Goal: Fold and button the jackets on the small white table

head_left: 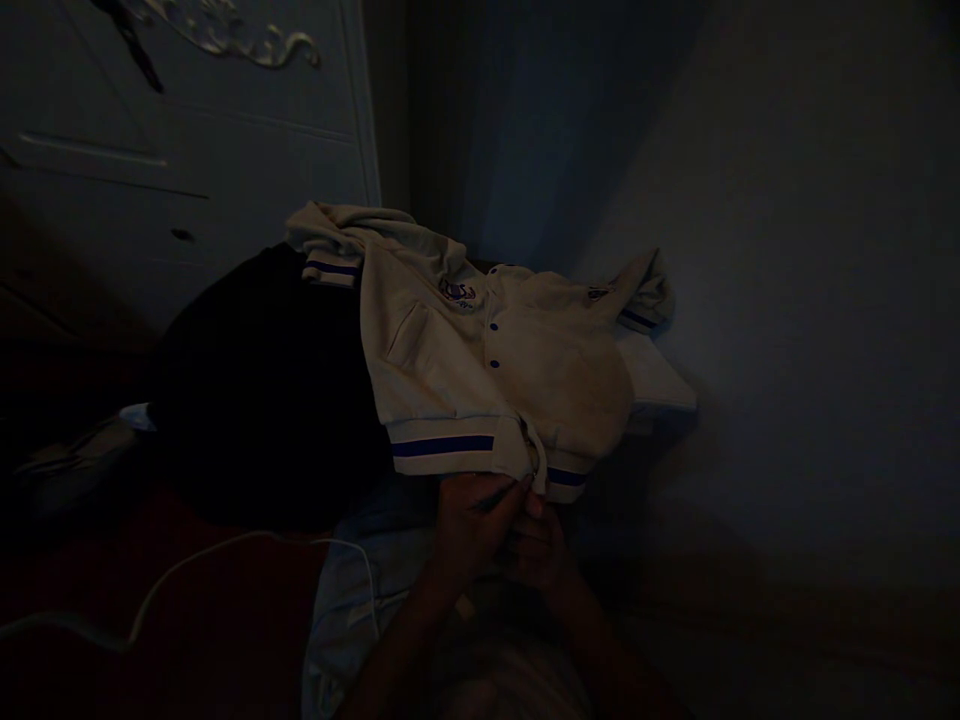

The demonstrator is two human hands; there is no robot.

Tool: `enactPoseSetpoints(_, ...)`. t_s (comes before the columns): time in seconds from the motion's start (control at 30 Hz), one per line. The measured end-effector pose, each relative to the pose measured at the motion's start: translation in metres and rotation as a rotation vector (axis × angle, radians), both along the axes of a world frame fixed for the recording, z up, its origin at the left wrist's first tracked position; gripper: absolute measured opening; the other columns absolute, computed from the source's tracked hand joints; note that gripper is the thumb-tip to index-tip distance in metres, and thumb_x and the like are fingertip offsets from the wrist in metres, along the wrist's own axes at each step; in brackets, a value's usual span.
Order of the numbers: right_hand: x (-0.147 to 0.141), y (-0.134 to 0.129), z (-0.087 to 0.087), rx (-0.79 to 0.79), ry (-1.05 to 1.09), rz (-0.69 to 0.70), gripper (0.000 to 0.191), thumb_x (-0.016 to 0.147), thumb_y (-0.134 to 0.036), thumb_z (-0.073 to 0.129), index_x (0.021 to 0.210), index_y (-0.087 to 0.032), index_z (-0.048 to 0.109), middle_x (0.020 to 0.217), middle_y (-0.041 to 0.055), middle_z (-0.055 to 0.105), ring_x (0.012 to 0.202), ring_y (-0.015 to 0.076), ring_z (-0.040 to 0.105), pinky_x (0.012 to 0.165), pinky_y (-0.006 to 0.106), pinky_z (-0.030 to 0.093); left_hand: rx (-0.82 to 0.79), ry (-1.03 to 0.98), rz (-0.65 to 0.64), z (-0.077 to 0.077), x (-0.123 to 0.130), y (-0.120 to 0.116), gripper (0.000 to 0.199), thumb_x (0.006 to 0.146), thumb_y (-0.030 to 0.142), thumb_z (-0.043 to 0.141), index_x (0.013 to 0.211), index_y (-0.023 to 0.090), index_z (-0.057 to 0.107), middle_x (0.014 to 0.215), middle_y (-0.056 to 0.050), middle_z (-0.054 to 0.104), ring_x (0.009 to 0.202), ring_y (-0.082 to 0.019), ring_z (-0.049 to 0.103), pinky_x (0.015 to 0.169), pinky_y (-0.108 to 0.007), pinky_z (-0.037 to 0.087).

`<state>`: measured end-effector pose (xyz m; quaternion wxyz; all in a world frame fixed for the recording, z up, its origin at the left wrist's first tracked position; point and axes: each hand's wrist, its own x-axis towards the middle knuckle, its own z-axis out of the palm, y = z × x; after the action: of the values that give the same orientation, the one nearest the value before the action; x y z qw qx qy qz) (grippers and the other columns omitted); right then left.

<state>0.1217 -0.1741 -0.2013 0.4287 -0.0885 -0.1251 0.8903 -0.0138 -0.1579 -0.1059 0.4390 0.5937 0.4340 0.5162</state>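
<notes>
A cream jacket (442,370) with dark snap buttons and blue-striped cuffs and hem lies spread out in dim light. My left hand (469,515) is closed at the lower front edge of its hem, by the button placket. Across that hand runs a slim dark thing (493,497), too dim to name. Beside it, my right hand (541,550) has its fingers curled in and its fingertips meeting the hem's folded edge. Between the hands the fingertips overlap, and darkness hides just what they pinch.
A black bulky shape (262,400) lies left of the jacket. A white cable (202,552) crosses a red surface (247,630) toward blue denim-like cloth (345,600). Behind stands a pale cabinet (262,150) with ornate trim; a plain wall (810,300) rises at right.
</notes>
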Motion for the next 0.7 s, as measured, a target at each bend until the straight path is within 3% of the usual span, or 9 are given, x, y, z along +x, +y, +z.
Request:
enactPoseSetpoints(0.13,-0.001,0.003,0.002,0.0,0.003,0.034,0.031,0.081,-0.038,0.063,0.062,-0.02,0.048,0.034,-0.0165,0.014,0.026,0.0004,0.0,0.029,0.012,0.015,0.065,0.063,-0.048,-0.004,-0.005,0.002,0.03,0.084,0.029,0.064,0.057,0.021,0.074,0.047,0.0,0.06,0.045,-0.01,0.052,0.049,-0.021,0.038)
enactPoseSetpoints(0.3,-0.001,0.006,0.019,-0.066,-0.084,0.024,0.023,0.076,-0.029,0.069,0.063,-0.018,0.053,0.036,-0.0145,0.022,0.03,0.0016,0.007,0.031,0.013,0.022,0.137,0.095,-0.011,-0.01,-0.01,0.004,0.023,0.083,0.025,0.063,0.064,0.021,0.077,0.053,-0.002,0.066,0.05,-0.013,0.058,0.053,-0.022,0.04)
enactPoseSetpoints(0.4,0.0,0.006,0.027,-0.168,-0.23,-0.038,0.033,0.07,-0.035,0.078,0.062,-0.016,0.052,0.041,-0.0125,0.032,0.031,0.001,0.016,0.032,0.013,0.024,0.169,0.112,-0.027,-0.014,-0.011,0.004,0.021,0.082,0.024,0.063,0.067,0.022,0.077,0.057,-0.003,0.069,0.052,-0.013,0.06,0.056,-0.023,0.041)
enactPoseSetpoints(0.5,-0.001,0.006,0.03,-0.274,-0.389,-0.174,0.041,0.062,-0.043,0.086,0.064,-0.015,0.055,0.046,-0.0083,0.044,0.037,0.0034,0.036,0.032,0.013,0.029,0.221,0.166,-0.003,-0.017,-0.011,0.004,0.022,0.082,0.024,0.061,0.067,0.023,0.076,0.057,-0.004,0.069,0.052,-0.014,0.059,0.055,-0.023,0.04)
enactPoseSetpoints(0.6,-0.005,0.005,0.033,-0.383,-0.49,-0.31,0.037,0.059,-0.035,0.088,0.069,-0.014,0.06,0.051,-0.0052,0.053,0.043,0.0067,0.05,0.033,0.013,0.033,0.275,0.242,0.009,-0.02,-0.011,0.002,0.026,0.082,0.022,0.057,0.062,0.022,0.073,0.054,-0.004,0.066,0.049,-0.013,0.055,0.053,-0.023,0.037)
enactPoseSetpoints(0.7,-0.007,0.005,0.038,-0.378,-0.518,-0.329,0.031,0.061,-0.031,0.087,0.074,-0.014,0.065,0.057,-0.0034,0.061,0.045,0.0077,0.054,0.032,0.013,0.035,0.282,0.231,0.007,-0.022,-0.011,-0.001,0.028,0.084,0.021,0.055,0.061,0.021,0.072,0.053,-0.004,0.065,0.05,-0.012,0.056,0.054,-0.023,0.037)
